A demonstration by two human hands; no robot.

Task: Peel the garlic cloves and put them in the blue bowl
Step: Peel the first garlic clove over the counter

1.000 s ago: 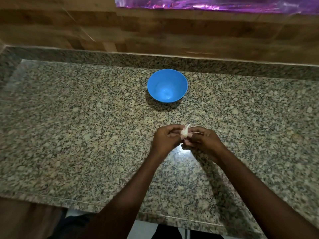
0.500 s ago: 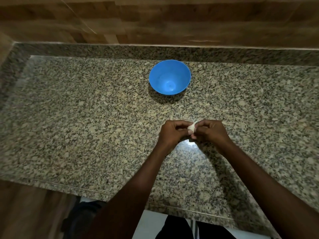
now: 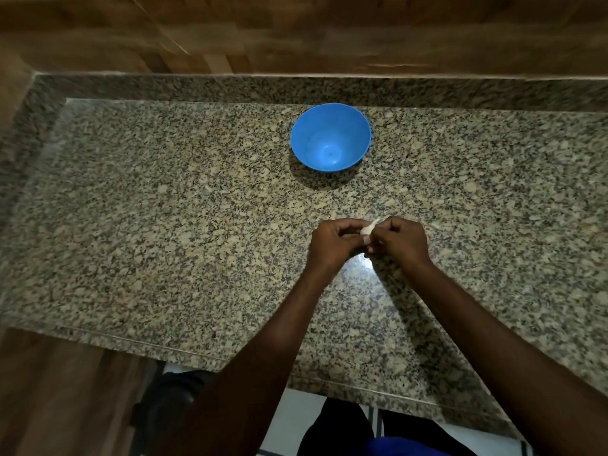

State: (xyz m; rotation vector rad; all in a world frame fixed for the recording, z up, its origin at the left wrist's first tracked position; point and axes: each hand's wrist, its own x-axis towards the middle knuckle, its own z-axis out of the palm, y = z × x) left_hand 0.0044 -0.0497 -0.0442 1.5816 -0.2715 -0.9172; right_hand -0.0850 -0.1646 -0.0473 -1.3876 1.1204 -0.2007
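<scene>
A blue bowl [image 3: 330,137] stands empty on the granite counter [image 3: 164,225], toward the back. In front of it, my left hand [image 3: 334,241] and my right hand [image 3: 401,240] meet over the counter, both pinching one small white garlic clove [image 3: 368,228] between their fingertips. Most of the clove is hidden by the fingers; only its pale tip shows. The hands hover roughly a hand's length in front of the bowl, slightly to its right.
A raised granite lip [image 3: 296,88] and a wooden wall [image 3: 296,31] close off the back. The counter's front edge [image 3: 131,340] runs diagonally below my arms, with tiled floor [image 3: 296,416] and a wooden cabinet side [image 3: 49,396] beneath.
The view has tilted downward, so bowl and hands sit a little differently in frame. Both hands stay together on the clove, fingers shifting slightly around it.
</scene>
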